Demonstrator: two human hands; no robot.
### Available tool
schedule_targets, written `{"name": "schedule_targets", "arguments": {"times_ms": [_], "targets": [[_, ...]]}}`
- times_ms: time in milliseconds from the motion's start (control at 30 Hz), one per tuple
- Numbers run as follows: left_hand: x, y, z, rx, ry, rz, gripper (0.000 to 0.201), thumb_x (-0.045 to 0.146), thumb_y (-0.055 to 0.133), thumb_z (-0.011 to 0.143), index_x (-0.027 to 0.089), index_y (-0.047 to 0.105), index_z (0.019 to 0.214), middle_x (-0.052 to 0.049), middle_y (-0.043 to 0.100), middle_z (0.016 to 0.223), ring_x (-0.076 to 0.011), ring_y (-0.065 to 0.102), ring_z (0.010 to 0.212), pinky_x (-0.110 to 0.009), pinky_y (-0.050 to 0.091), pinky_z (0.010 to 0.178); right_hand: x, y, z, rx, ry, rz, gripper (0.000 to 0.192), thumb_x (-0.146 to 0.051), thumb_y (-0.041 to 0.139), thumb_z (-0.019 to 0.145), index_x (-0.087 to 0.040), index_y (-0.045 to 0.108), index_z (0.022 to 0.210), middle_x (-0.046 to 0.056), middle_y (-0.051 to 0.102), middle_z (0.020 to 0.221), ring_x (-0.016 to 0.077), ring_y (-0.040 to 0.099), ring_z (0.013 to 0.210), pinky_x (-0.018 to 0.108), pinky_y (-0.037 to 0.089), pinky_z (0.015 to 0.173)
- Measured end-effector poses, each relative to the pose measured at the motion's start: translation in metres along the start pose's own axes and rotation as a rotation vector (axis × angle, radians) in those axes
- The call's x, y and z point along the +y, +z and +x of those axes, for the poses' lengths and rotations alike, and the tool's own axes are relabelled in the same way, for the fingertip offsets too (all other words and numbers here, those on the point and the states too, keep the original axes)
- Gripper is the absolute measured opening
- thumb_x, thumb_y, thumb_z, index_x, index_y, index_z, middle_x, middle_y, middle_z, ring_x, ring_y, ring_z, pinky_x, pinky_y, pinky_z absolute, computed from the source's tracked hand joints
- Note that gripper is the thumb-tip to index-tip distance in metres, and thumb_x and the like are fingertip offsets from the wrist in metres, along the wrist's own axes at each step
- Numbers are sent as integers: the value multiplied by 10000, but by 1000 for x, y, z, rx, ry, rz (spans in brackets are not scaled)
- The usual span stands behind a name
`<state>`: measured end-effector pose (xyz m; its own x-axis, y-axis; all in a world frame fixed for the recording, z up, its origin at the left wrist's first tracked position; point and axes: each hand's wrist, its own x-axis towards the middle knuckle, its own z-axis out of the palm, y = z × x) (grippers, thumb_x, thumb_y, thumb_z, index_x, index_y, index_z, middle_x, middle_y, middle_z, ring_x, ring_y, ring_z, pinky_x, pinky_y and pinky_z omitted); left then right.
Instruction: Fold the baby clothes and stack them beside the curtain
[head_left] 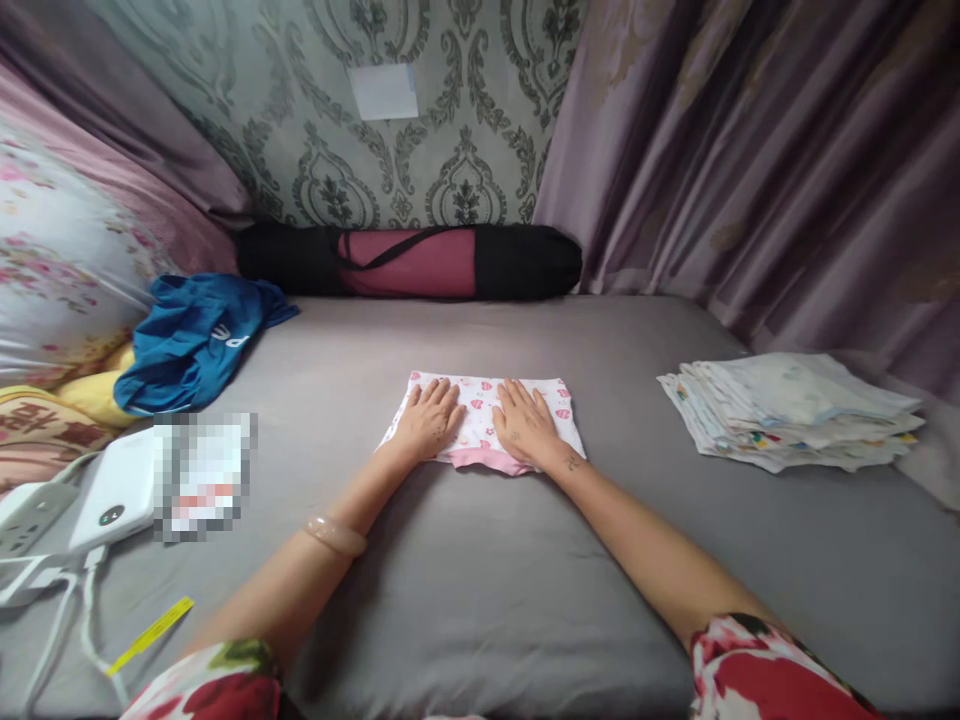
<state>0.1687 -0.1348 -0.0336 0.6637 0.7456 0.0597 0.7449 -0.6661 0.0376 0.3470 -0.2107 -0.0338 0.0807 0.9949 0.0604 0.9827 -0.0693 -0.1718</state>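
Observation:
A folded white garment [477, 432] with a pink heart-like print and a pink band along its near edge lies flat on the grey bed sheet [480, 580]. My left hand [430, 420] rests palm down on its left part, fingers stretched out. On the right part my right hand [523, 422] lies the same way, fingers extended and pointing away from me. Both hands press on top of the cloth without gripping it. What kind of garment it is, I cannot tell in its folded state.
At right lies a stack of folded white cloths [787, 410]. A black and maroon rolled bag [409, 262] lies along the back wall. To the left are a blue cloth [199, 340], a white power bank [120, 490] with cables, a power strip [34, 515] and a yellow strip [152, 635].

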Motion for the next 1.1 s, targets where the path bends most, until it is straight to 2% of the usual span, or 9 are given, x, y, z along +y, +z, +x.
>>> {"name": "schedule_targets", "arguments": {"times_ms": [100,200,400,567,667,833,900,1000,1100], "targets": [[-6,-4,-3,6,12,3,530,408,249,996,122,413,1412,-154,378,1508,-272,313,1411,-491,216,1156,7,-8,-4,-29,-26,21,580,-316,232,973,-37,334,1471,146,295,1548,252,238,1438,427,139,1176],[-16,-3,-8,28,-32,2,560,416,225,999,108,368,1444,-158,343,1526,-269,253,1439,-493,153,1175,18,-13,-10,-3,4,1,588,-308,239,972,-12,313,1475,157,279,1552,248,218,1445,396,121,1182],[-25,1,-9,-70,-86,-45,573,436,216,995,118,360,1450,-140,295,1552,-275,190,1458,-494,170,1167,29,-5,-13,21,62,-18,580,-307,265,964,-10,359,1453,163,323,1533,257,261,1429,385,151,1177],[-24,-4,-11,-58,-54,-30,580,433,191,993,119,351,1453,-139,299,1550,-272,187,1459,-522,162,1162,33,-9,-13,-4,51,-2,583,-323,244,973,-21,349,1461,162,313,1538,254,256,1430,389,154,1176],[-29,-4,-15,-16,-77,-37,591,421,175,992,98,335,1460,-157,285,1551,-267,184,1460,-530,142,1167,42,-13,-16,36,96,-30,598,-336,235,980,4,330,1462,183,287,1544,267,234,1437,406,130,1178],[-38,1,-18,-37,-72,-64,586,423,176,990,105,352,1450,-156,283,1551,-256,183,1461,-528,185,1159,56,-13,-18,16,170,-34,602,-349,222,982,13,361,1443,185,328,1526,277,264,1424,393,202,1157],[-34,-1,-18,-35,-74,-36,581,422,182,991,107,368,1442,-157,295,1546,-264,186,1460,-548,167,1158,53,-15,-19,21,170,-53,597,-347,227,981,9,369,1439,189,335,1521,283,268,1421,418,181,1162],[-14,-8,-22,19,-46,12,578,422,202,990,105,387,1437,-157,319,1536,-273,194,1457,-543,122,1170,34,-19,-25,73,108,-82,589,-342,240,981,4,371,1440,194,315,1529,289,237,1432,452,104,1176],[16,-12,-28,60,106,15,599,436,198,992,92,363,1454,-148,307,1543,-258,181,1461,-490,78,1192,6,-18,-36,93,-42,-54,585,-343,252,983,-14,351,1457,171,275,1552,270,192,1449,432,70,1184]]}}
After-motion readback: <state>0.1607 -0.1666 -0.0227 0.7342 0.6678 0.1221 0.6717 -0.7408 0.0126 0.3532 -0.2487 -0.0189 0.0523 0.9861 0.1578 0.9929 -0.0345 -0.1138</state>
